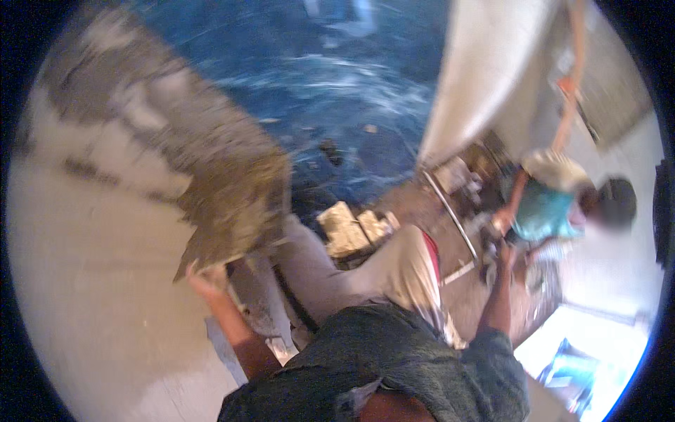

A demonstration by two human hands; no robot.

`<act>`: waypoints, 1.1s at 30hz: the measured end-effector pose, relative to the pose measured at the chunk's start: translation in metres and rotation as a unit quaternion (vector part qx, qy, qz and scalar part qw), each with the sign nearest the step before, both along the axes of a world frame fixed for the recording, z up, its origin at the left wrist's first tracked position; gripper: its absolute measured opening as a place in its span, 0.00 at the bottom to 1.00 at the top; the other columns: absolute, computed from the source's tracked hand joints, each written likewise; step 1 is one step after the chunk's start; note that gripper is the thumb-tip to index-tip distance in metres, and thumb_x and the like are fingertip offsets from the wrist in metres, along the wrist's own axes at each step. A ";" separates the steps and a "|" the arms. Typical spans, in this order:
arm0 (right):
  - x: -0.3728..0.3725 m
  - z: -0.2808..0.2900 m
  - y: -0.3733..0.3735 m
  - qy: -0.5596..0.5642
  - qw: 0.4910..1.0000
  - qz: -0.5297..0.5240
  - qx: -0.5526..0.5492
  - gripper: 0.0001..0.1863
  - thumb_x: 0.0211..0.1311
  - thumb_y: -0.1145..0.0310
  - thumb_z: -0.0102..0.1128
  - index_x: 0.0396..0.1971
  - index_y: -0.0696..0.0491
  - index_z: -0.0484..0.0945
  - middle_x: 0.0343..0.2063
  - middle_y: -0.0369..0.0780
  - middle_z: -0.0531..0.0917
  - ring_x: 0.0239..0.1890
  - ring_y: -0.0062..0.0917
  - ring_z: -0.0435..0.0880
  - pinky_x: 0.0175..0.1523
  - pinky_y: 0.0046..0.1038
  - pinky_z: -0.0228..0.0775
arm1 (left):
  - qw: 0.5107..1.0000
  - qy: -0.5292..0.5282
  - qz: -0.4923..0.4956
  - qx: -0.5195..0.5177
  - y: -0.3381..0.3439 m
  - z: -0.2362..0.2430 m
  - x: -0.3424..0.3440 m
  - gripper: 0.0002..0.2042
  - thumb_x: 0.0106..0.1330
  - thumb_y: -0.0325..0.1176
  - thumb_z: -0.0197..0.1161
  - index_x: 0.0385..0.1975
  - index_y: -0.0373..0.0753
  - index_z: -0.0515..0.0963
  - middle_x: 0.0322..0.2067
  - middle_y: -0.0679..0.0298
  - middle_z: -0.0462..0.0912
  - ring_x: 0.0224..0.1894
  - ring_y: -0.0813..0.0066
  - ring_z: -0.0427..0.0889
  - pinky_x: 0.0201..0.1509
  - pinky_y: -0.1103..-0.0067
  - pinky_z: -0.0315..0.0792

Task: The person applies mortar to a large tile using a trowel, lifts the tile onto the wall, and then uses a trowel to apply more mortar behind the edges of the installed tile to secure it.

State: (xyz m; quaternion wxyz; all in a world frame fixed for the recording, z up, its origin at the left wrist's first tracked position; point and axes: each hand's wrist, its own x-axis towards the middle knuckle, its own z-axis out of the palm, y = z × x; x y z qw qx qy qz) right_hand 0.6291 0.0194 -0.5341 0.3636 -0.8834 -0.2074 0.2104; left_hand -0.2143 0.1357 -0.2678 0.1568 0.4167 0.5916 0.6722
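My left hand (207, 280) is at the lower edge of a rough brown slab-like surface (239, 204) with a ragged outline. Its fingers touch that edge, but blur hides how they are bent. On the other side, my right hand (506, 257) reaches forward, close to the hand (502, 219) of another person (548, 207) in a teal top. Motion smears my right fingers, and I cannot make out whether anything is in them. Pale yellowish blocks (344, 228) lie beyond my bent legs (351, 281).
A blue, streaked sheet or surface (365, 91) spreads across the far side. Beside it rises a pale curved panel (489, 70). A thin white frame (453, 218) lies on the brown ground near the co-worker. Plain wall (91, 281) stands at left; a bright opening (583, 366) is at lower right.
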 end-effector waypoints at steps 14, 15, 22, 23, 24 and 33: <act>-0.002 0.020 0.106 -0.131 0.872 0.472 -0.003 0.16 0.48 0.72 0.54 0.39 0.56 0.77 0.37 0.51 0.77 0.38 0.45 0.76 0.46 0.40 0.68 | 0.926 -0.367 0.095 0.012 -0.041 0.066 0.057 0.05 0.53 0.36 0.54 0.26 0.43 0.70 0.21 0.64 0.73 0.15 0.70 0.72 0.17 0.76 0.69; 0.021 -0.003 0.108 -0.112 0.871 0.478 -0.009 0.15 0.47 0.72 0.55 0.38 0.56 0.78 0.37 0.51 0.77 0.38 0.45 0.76 0.46 0.39 0.68 | 0.922 -0.378 0.090 -0.005 -0.035 0.074 0.062 0.05 0.53 0.34 0.52 0.27 0.42 0.70 0.25 0.62 0.74 0.22 0.65 0.74 0.24 0.73 0.71; 0.008 0.008 0.099 -0.256 0.827 0.499 -0.033 0.15 0.46 0.68 0.63 0.35 0.59 0.79 0.38 0.48 0.77 0.45 0.40 0.73 0.48 0.34 0.68 | 0.936 -0.343 0.076 -0.034 -0.030 0.053 0.045 0.07 0.55 0.35 0.51 0.28 0.41 0.72 0.27 0.62 0.76 0.24 0.64 0.76 0.27 0.70 0.73; -0.014 0.030 0.099 -0.264 0.822 0.503 -0.043 0.15 0.47 0.67 0.63 0.36 0.59 0.79 0.38 0.48 0.76 0.47 0.40 0.73 0.49 0.34 0.67 | 0.931 -0.353 0.093 -0.023 -0.035 0.063 0.053 0.08 0.56 0.37 0.52 0.28 0.41 0.73 0.25 0.63 0.76 0.20 0.67 0.75 0.23 0.72 0.73; -0.020 0.046 0.097 -0.277 0.821 0.497 -0.054 0.16 0.48 0.66 0.63 0.37 0.59 0.78 0.38 0.48 0.76 0.48 0.40 0.72 0.49 0.33 0.67 | 0.930 -0.355 0.092 -0.031 -0.032 0.061 0.052 0.06 0.55 0.36 0.52 0.27 0.41 0.72 0.25 0.63 0.76 0.23 0.65 0.76 0.25 0.71 0.73; -0.108 0.159 0.145 -0.270 0.769 0.571 0.101 0.18 0.57 0.61 0.57 0.40 0.59 0.73 0.37 0.52 0.76 0.39 0.48 0.74 0.47 0.37 0.66 | 0.891 -0.451 -0.037 0.045 -0.018 0.043 0.044 0.08 0.52 0.34 0.53 0.27 0.38 0.73 0.27 0.60 0.78 0.27 0.63 0.78 0.27 0.71 0.74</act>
